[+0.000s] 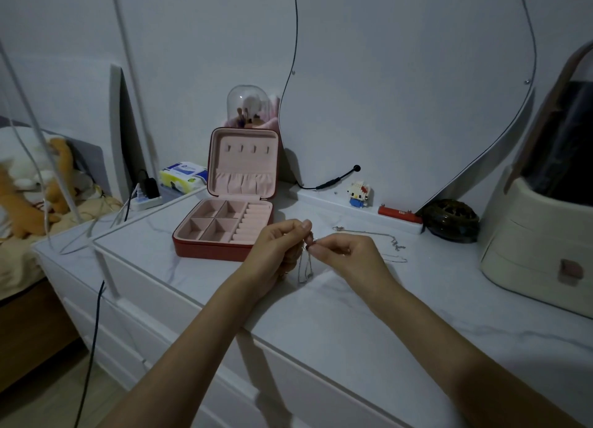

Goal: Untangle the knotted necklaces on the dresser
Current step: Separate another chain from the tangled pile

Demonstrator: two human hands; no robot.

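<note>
Above the white marble-look dresser top [353, 315], my left hand [279, 247] and my right hand [346, 254] meet fingertip to fingertip and both pinch a thin silver necklace [305, 267]. Its chain hangs down between the hands in a short loop. A second silver chain [382, 238] lies on the dresser to the right of my right hand, running back towards the wall with a small knot or pendant along it. Part of the held chain is hidden inside my left palm.
An open red jewellery box [224, 231] with pink lining stands just left of my hands. A cream cosmetic organiser [539, 244] fills the right side. A dark round dish [452, 219], a small block figure [358, 194] and a mirror [401, 84] stand at the back.
</note>
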